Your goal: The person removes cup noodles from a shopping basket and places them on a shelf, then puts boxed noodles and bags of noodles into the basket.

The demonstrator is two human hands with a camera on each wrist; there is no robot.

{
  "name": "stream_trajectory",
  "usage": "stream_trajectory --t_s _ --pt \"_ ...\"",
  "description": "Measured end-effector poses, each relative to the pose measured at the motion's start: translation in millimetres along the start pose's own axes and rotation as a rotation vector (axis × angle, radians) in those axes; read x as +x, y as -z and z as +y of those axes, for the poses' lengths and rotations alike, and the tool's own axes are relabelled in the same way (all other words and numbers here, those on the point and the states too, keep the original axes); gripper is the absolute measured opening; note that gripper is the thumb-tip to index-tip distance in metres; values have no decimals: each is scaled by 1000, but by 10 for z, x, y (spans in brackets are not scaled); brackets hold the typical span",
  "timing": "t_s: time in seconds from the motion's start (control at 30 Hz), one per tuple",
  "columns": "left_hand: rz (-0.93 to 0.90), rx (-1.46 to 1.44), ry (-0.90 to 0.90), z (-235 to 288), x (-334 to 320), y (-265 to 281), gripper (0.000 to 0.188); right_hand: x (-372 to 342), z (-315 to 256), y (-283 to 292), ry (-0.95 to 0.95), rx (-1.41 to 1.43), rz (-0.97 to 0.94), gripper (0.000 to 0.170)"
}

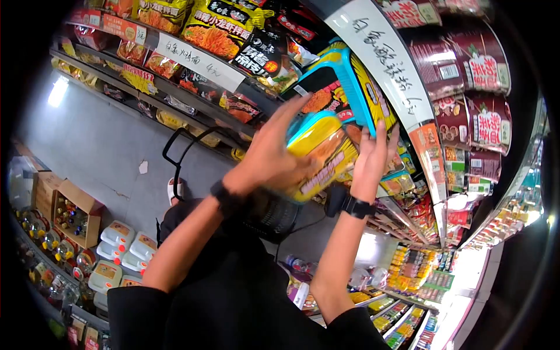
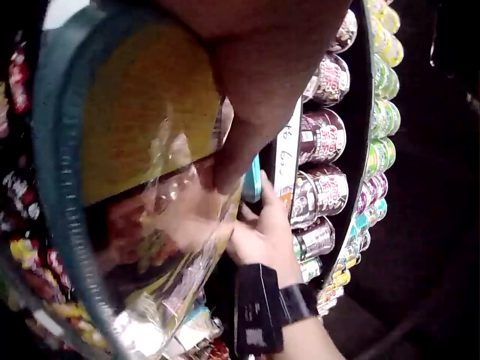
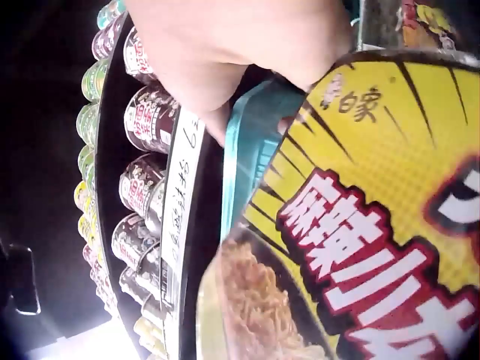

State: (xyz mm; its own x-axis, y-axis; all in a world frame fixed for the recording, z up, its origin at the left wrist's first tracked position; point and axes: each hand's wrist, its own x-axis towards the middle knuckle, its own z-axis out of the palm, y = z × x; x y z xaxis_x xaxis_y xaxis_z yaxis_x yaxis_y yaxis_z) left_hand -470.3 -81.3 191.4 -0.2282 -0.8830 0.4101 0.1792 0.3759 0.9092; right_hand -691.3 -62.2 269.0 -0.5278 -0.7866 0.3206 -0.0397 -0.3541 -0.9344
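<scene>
My left hand (image 1: pixel 262 157) grips a yellow noodle box (image 1: pixel 324 157) with a teal tray, blurred in the head view. Clear wrap and the teal rim show close up in the left wrist view. My right hand (image 1: pixel 370 160) reaches up to the shelf, its fingers pinching the lower end of a second teal-tray noodle box (image 1: pixel 351 81). That box stands on edge behind the price strip. In the right wrist view, the yellow printed face (image 3: pixel 360 187) of a pack lies just below my right hand and hides part of the teal tray (image 3: pixel 259 139).
Yellow noodle bags (image 1: pixel 219 29) fill the shelf at the upper left. Dark red noodle tubs (image 1: pixel 487 70) stand on the right beyond the handwritten price strip (image 1: pixel 382 58). A black basket (image 1: pixel 271 216) is below my hands. White jugs (image 1: pixel 116 236) and a cardboard box (image 1: pixel 76 213) stand at lower left.
</scene>
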Motion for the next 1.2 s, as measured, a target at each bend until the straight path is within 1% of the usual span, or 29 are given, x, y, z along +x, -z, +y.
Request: stream_trajectory --t_s 0.03,0.07,0.13,0.17,0.2,0.23,0.27,0.3,0.33,0.4,0.5,0.57,0.6,0.63,0.67,0.7,0.73,0.8,0.87,0.9,0.93,1.0,1.03,1.07,1.1,1.13,1.17,1.2 --pt "-42 82 -2 146 148 32 100 53 -27 -1 -22 61 127 64" --pt "-84 164 -10 287 302 67 101 130 -56 32 -8 50 138 62" --pt "-123 274 -135 329 540 70 98 296 -110 71 23 33 145 57" --pt "-157 278 -162 352 658 64 100 321 -130 54 57 -187 111 51" --pt "-193 277 -185 374 756 49 102 332 -123 33 73 -180 66 50" --pt "-228 336 -231 375 856 44 100 348 -98 3 86 -176 20 50" --pt "-226 356 -256 326 943 21 97 384 -79 -9 97 -174 -28 50" --pt "-221 407 -256 269 1023 -12 95 442 -75 -11 100 -248 23 50" --pt "-220 457 -260 217 1111 -43 93 480 -44 -35 179 -340 75 50" --pt "-292 445 -292 199 1268 -29 88 767 234 167 298 -406 117 44" --pt "-334 480 -263 270 1315 -44 89 959 310 279 243 -453 127 42" --pt "-337 454 -241 266 1308 -55 88 938 307 342 371 -692 55 41" --pt "-306 460 -270 232 1285 -66 88 912 285 369 433 -816 19 40" --pt "-279 461 -297 179 1240 -79 88 876 306 444 382 -825 -10 41" --pt "-252 460 -323 147 1199 -97 88 683 260 372 364 -625 71 41" --pt "-232 386 -227 215 1110 -102 87 455 157 370 273 -489 90 47" --pt "-185 384 -128 349 986 -99 87 209 43 366 188 -348 106 54" --pt "-64 304 -20 427 585 -161 86 -405 -103 336 146 -138 235 62" --pt "-164 -204 385 632 269 -306 79 -936 51 628 97 -351 -11 76" --pt "-210 -372 436 532 110 -428 70 -1228 74 784 -109 -209 -84 81" --pt "-195 -365 511 577 -25 -549 71 -1461 64 919 -315 -64 -153 86" --pt "-179 -449 630 524 -102 -802 74 -1575 -29 1195 -560 134 37 94" --pt "-226 -425 645 488 -91 -943 77 -1523 -118 1343 -519 77 -30 97" --pt "-223 -373 681 517 -23 -1106 70 -1409 -237 1428 -460 112 -29 91" --pt "-221 -295 535 528 93 -1259 70 -1253 -404 1501 -461 146 18 84" --pt "-221 -220 390 532 216 -1395 71 -1071 -438 1597 -375 182 84 74" --pt "-267 -204 336 627 354 -1485 73 -829 -559 1613 -406 331 107 66" --pt "-308 -112 178 656 469 -1559 74 -626 -644 1638 -390 272 91 62"
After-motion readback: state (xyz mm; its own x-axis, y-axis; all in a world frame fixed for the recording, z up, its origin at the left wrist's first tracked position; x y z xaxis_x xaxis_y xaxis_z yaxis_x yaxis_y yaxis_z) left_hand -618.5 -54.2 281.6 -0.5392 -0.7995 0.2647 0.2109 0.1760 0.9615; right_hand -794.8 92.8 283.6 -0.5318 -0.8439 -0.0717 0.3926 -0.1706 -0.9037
